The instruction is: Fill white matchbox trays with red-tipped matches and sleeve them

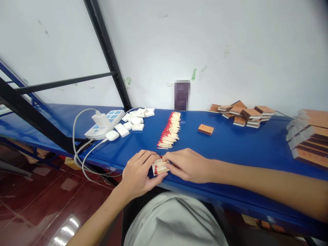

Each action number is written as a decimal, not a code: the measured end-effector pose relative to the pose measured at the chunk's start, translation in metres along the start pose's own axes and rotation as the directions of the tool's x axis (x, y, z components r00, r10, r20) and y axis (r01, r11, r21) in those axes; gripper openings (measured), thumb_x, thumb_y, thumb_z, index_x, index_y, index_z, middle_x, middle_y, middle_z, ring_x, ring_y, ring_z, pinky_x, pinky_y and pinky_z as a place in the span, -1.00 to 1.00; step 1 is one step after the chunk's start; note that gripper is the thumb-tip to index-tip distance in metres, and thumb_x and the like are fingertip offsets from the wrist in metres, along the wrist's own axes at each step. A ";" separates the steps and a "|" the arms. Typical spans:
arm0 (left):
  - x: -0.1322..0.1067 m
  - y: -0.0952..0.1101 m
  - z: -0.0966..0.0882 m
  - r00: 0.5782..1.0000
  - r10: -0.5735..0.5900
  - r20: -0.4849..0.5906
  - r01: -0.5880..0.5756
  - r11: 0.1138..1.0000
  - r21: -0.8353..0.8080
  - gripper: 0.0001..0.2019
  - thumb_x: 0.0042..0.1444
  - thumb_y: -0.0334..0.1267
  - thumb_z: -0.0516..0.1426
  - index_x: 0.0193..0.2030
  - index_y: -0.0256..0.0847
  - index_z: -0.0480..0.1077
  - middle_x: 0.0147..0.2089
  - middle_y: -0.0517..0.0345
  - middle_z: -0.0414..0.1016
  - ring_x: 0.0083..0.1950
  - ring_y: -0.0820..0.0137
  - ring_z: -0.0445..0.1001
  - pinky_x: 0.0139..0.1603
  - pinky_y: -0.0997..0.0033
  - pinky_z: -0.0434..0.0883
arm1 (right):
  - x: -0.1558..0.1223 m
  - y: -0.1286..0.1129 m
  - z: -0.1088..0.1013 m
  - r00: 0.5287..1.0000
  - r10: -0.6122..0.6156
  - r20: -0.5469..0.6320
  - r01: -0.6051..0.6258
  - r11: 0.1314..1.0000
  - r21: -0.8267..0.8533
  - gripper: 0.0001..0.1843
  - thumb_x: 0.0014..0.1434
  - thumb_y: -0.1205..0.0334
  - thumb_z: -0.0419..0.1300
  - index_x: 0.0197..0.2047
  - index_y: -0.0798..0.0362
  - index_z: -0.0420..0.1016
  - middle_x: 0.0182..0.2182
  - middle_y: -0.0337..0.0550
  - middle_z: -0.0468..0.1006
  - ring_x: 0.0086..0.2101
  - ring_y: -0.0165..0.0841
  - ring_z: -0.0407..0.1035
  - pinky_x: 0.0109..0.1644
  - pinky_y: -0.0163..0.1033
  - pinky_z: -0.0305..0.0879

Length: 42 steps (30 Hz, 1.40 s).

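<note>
Head view: left hand [138, 175] and right hand [189, 166] fingers clamp match tray [160, 167] ends, likely so nothing spills; loose matches [169, 131] within reach.

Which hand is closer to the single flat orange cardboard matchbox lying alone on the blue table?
Right. The right hand lies just this side of the orange matchbox; the left hand is farther away, to its left.

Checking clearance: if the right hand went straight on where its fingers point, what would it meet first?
The right hand would meet the match-filled box tray at its fingertips, then likely the left hand.
</note>
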<state>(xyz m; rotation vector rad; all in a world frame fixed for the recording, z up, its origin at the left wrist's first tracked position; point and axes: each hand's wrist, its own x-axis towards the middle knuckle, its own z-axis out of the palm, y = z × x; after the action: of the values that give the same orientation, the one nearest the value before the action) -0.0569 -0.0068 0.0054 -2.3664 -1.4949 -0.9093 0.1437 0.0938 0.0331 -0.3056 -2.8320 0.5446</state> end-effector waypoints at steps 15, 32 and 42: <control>-0.001 -0.003 0.003 1.000 0.021 -0.009 -0.020 0.999 0.025 -0.75 0.24 -0.09 0.18 -0.08 -0.22 0.39 -0.14 0.00 0.54 -0.14 0.19 0.48 -0.12 0.21 0.39 | -0.001 0.004 0.001 0.991 -0.120 -0.054 0.122 0.991 0.044 -0.78 0.38 0.26 -0.01 -0.23 0.07 0.43 -0.31 -0.20 0.56 -0.38 -0.43 0.35 -0.29 -0.33 0.18; -0.002 -0.002 0.002 0.999 0.040 -0.011 -0.040 0.999 0.032 -0.75 0.25 -0.10 0.16 -0.07 -0.22 0.37 -0.14 0.00 0.54 -0.14 0.18 0.48 -0.14 0.20 0.39 | -0.003 0.002 0.004 0.977 -0.137 -0.166 0.141 0.990 0.013 -0.88 0.23 0.30 0.11 -0.32 0.08 0.45 -0.40 -0.24 0.55 -0.45 -0.44 0.31 -0.37 -0.33 0.10; -0.002 -0.002 0.002 0.999 0.023 -0.024 -0.022 0.999 0.031 -0.75 0.24 -0.09 0.16 -0.07 -0.21 0.38 -0.14 0.00 0.55 -0.15 0.20 0.49 -0.14 0.22 0.40 | -0.006 0.006 0.009 0.938 -0.262 -0.225 0.260 0.965 -0.041 -0.82 0.19 0.31 0.10 -0.20 0.07 0.52 -0.42 -0.22 0.56 -0.46 -0.42 0.35 -0.36 -0.31 0.16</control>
<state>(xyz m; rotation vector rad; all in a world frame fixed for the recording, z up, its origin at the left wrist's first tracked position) -0.0581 -0.0066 0.0018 -2.3376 -1.4597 -0.9003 0.1477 0.0947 0.0213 0.0091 -2.5953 0.4091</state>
